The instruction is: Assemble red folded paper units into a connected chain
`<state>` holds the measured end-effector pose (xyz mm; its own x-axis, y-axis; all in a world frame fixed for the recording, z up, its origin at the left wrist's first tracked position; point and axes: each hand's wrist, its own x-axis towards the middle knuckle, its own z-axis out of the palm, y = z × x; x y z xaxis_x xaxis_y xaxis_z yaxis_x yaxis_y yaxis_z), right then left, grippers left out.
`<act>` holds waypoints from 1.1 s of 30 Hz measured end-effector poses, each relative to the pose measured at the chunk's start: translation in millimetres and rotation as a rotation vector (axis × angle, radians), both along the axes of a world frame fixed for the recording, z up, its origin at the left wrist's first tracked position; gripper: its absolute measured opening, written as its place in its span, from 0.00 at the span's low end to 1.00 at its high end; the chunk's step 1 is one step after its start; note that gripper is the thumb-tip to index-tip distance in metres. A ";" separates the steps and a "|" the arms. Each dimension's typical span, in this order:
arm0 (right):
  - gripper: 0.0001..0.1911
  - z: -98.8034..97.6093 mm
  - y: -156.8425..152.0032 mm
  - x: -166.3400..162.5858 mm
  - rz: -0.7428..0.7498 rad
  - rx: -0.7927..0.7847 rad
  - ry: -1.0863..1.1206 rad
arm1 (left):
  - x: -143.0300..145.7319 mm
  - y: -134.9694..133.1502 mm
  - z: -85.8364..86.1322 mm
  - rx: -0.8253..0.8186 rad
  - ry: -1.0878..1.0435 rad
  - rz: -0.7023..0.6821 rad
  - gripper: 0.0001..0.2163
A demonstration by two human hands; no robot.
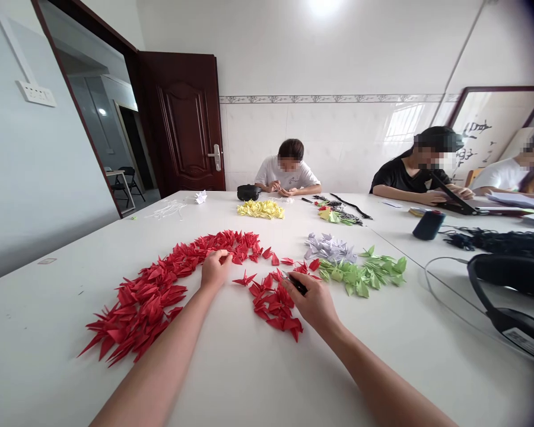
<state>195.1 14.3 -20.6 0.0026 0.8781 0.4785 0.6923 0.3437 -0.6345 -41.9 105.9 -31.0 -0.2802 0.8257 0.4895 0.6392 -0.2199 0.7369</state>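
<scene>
My left hand (215,270) is at the inner edge of a long curved pile of folded red paper cranes (155,284). Its fingers look pinched at a red crane (239,257), though the grip is partly hidden. My right hand (315,299) is closed around a small tool with a black handle (297,284) and a thin metal tip; its exact kind is unclear. That tip lies over a smaller group of red cranes (273,305). A single red crane (244,278) sits between my hands.
Pale lilac cranes (329,248) and green cranes (365,273) lie to the right, yellow ones (261,209) farther back. A black thread spool (428,225), black cords (502,242) and a black headset-like device (507,296) occupy the right. Several people sit across the white table (231,367).
</scene>
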 end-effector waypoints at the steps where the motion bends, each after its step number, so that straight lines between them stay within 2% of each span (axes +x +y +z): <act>1: 0.16 0.0 -0.3 -0.3 0.007 0.010 -0.006 | 0.0 -5.0 2.0 0.010 -0.045 0.013 0.10; 4: 0.16 1.9 -3.9 -3.3 0.028 0.054 -0.028 | 4.9 -28.0 4.6 0.031 -0.179 0.020 0.13; 6: 0.15 4.7 -9.6 -7.6 0.062 0.093 -0.051 | 13.7 -48.0 4.2 0.030 -0.259 -0.025 0.14; 7: 0.14 6.3 -13.3 -10.2 0.089 0.114 -0.066 | 19.3 -58.0 4.1 0.023 -0.308 -0.062 0.14; 9: 0.14 9.4 -21.2 -15.7 0.149 0.164 -0.095 | 31.4 -75.3 5.3 -0.066 -0.515 -0.244 0.13; 12: 0.13 12.4 -29.7 -22.0 0.227 0.236 -0.132 | 46.2 -90.0 10.9 -0.114 -0.582 -0.361 0.11; 15: 0.13 12.2 -31.4 -24.2 0.261 0.231 -0.155 | 53.7 -93.7 17.3 -0.143 -0.507 -0.389 0.10; 21: 0.13 6.9 -26.3 -24.4 0.209 0.153 -0.164 | 58.5 -98.4 23.2 -0.177 -0.445 -0.438 0.08; 33: 0.14 1.1 -18.9 -19.3 0.124 0.167 -0.159 | 60.6 -99.8 21.2 -0.205 -0.525 -0.479 0.08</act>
<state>175.7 -4.6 -19.5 -0.1865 0.7758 0.6028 0.7248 0.5229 -0.4487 18.7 6.0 -9.8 -0.0211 0.9768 0.2132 0.0596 -0.2116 0.9755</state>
